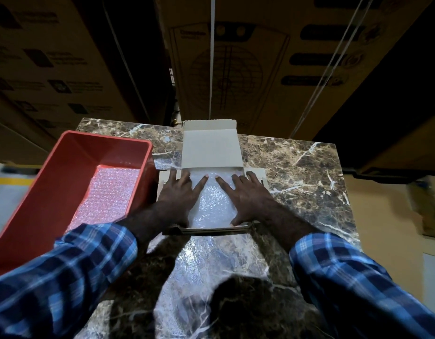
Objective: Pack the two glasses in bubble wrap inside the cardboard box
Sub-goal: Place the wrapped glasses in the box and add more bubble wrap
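Lining the box (211, 152) is your step: your left hand (179, 194) and right hand (248, 196) press wrap (211, 204) flat inside it, fingers (200, 183) straight and spread, the sheet's tail trailing over the near wall onto the marble bench (297, 167). No glasses show, so next you likely fetch them. Left of the box sits a red bin (64, 172) holding more wrap; big cartons (236, 57) stand behind.

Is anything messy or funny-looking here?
A bit. The bubble wrap under both flat hands, left hand and right hand, spills over the cardboard box's near edge onto the marble table. No glasses visible.
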Demonstrator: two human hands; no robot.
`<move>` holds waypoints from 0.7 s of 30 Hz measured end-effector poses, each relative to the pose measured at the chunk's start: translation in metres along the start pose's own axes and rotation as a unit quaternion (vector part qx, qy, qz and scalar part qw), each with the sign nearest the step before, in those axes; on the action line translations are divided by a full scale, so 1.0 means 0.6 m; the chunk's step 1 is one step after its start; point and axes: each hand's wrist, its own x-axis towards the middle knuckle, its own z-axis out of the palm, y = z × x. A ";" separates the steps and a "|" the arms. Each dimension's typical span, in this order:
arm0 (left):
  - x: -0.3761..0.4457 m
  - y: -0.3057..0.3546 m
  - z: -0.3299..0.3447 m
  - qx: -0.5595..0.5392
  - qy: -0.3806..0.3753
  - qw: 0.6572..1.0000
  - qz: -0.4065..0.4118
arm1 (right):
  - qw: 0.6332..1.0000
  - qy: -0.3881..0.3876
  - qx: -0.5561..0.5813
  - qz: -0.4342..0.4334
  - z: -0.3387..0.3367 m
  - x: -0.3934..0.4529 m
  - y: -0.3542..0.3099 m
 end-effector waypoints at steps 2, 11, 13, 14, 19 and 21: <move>-0.001 0.002 0.001 -0.001 0.004 1.000 -0.010 | 0.999 -0.045 0.024 -0.010 -0.013 -0.003 0.011; 0.001 0.004 -0.002 -0.024 -0.010 0.999 -0.022 | 0.998 0.008 -0.060 -0.014 -0.001 -0.012 0.001; 0.002 0.006 -0.001 -0.028 -0.009 0.999 -0.025 | 0.998 0.016 -0.057 -0.011 0.006 -0.011 -0.005; 0.002 0.006 -0.001 -0.030 -0.008 0.999 -0.026 | 0.998 0.015 -0.052 -0.011 0.006 -0.010 -0.006; 0.001 0.003 -0.001 -0.049 -0.009 0.998 -0.024 | 0.999 -0.030 0.020 -0.001 -0.017 -0.006 0.007; 0.001 0.000 0.001 -0.069 -0.012 0.997 -0.026 | 0.999 -0.030 0.020 0.004 -0.015 -0.010 0.007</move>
